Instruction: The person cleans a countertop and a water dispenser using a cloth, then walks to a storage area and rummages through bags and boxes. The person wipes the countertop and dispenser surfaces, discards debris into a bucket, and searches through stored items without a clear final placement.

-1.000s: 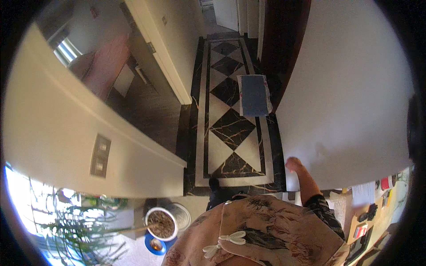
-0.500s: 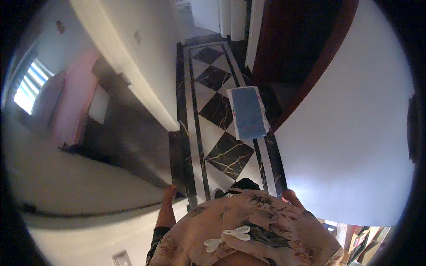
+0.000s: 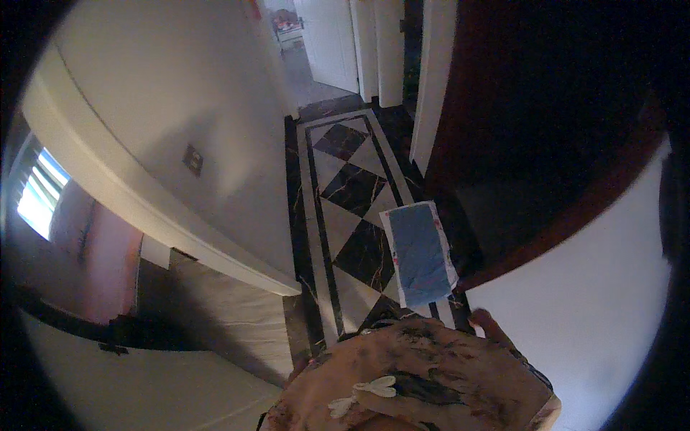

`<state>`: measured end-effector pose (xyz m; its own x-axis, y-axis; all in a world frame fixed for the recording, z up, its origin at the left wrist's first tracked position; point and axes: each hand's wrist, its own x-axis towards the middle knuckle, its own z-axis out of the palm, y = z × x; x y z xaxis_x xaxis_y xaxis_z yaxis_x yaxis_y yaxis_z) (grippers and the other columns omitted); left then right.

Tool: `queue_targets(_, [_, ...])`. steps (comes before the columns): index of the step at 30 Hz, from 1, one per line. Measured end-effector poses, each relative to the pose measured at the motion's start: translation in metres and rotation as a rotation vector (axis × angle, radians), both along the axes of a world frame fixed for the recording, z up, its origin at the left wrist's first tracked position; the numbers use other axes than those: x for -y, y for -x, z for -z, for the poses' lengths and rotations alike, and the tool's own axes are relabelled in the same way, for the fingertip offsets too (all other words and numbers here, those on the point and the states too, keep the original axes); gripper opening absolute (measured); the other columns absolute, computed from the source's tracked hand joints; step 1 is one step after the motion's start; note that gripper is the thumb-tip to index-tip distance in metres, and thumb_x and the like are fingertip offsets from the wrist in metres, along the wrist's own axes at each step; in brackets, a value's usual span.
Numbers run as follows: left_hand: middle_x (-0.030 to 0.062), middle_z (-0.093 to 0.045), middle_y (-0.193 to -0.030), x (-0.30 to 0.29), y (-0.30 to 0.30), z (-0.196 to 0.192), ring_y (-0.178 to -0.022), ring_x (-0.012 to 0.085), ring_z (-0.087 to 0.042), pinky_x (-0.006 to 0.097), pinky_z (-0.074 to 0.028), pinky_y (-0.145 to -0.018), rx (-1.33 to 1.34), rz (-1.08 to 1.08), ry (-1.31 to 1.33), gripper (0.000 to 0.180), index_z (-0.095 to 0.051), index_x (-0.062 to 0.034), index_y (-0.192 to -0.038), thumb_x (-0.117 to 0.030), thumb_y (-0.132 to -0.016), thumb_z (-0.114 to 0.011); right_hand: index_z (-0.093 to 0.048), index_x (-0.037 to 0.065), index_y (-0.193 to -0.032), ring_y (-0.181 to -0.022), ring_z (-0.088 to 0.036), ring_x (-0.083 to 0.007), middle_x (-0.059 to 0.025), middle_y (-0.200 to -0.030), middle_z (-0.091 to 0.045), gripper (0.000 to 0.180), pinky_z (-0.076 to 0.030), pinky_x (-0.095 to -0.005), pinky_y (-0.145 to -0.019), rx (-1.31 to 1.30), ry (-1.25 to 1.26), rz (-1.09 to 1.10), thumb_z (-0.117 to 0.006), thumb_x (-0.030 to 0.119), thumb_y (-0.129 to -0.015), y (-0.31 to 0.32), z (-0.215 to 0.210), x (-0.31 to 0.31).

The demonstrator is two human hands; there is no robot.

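My right hand (image 3: 486, 321) hangs at my side, low in the picture, beside the white wall on the right. It is small and dim, so its fingers cannot be made out. Of my left hand (image 3: 297, 368) only a sliver shows past the edge of my patterned top, near the left doorway; its fingers are hidden. I see nothing held in either one. Ahead of me on the tiled floor lies a blue-grey mat (image 3: 420, 253) with a pale patterned border, apart from both hands and closest to the right one.
The corridor floor (image 3: 343, 228) has black and white diamond tiles. A white door (image 3: 327, 47) stands ajar at the far end. On the left, a doorway leads to a room with a pink piece (image 3: 115, 269); a dark doorway (image 3: 532, 144) with reddish-brown edging is on the right.
I have moved forward along the corridor. The mat and the doorways now appear nearer and lower. My left hand has mostly dropped out of sight behind my top.
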<state>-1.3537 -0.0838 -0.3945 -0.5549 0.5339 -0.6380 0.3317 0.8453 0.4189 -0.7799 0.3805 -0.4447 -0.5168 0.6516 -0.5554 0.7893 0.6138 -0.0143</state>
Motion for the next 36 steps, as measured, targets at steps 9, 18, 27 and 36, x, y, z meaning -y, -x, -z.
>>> queue_targets(9, [0.0197, -0.065, -0.112, -0.126, 0.128, 0.025, -0.103, 0.0402, -0.061, 0.051, -0.047, -0.089, 0.129, -0.137, 0.114, 0.041, -0.067, -0.0117, -0.109, -0.041, -0.096, -0.042, -0.066, 0.006, -0.086, -0.082, -0.065, -0.0352, -0.0166, -0.087, -0.066, 0.021, -0.050, -0.0510, -0.071, -0.551, -0.129, -0.108, -0.052, 0.022, -0.088, 0.422, -0.068, -0.265])
queue_targets(18, [0.0208, -0.064, -0.114, -0.331, 0.426, 0.013, -0.106, 0.0412, -0.060, 0.053, -0.046, -0.091, -0.145, 0.358, 0.144, 0.044, -0.067, -0.0089, -0.105, -0.040, -0.098, -0.037, -0.066, 0.011, -0.110, -0.088, -0.064, -0.0327, -0.0146, -0.095, -0.067, 0.031, -0.049, -0.0490, -0.079, -0.041, 0.157, 0.171, -0.052, 0.032, -0.092, 0.392, -0.026, -0.263])
queue_targets(27, [0.0139, -0.067, -0.095, -0.702, 0.672, -0.031, -0.090, 0.0340, -0.065, 0.045, -0.054, -0.076, -0.726, 0.518, -0.236, 0.016, -0.063, -0.0048, -0.095, -0.016, -0.086, -0.057, -0.066, 0.008, -0.103, -0.082, -0.065, -0.0311, -0.0143, -0.091, -0.067, 0.026, -0.051, -0.0450, -0.075, 0.111, 0.272, 0.539, -0.053, 0.028, -0.092, 0.395, -0.059, -0.301])
queue_targets(36, [0.0150, -0.066, -0.101, -0.770, 0.607, 0.020, -0.091, 0.0337, -0.064, 0.044, -0.053, -0.077, 0.049, 0.312, 0.024, 0.020, -0.063, -0.0048, -0.102, -0.018, -0.089, -0.055, -0.066, 0.006, -0.096, -0.076, -0.065, -0.0295, -0.0141, -0.088, -0.067, 0.022, -0.054, -0.0410, -0.071, -0.048, -0.029, 0.106, -0.053, 0.024, -0.092, 0.583, -0.046, -0.655])
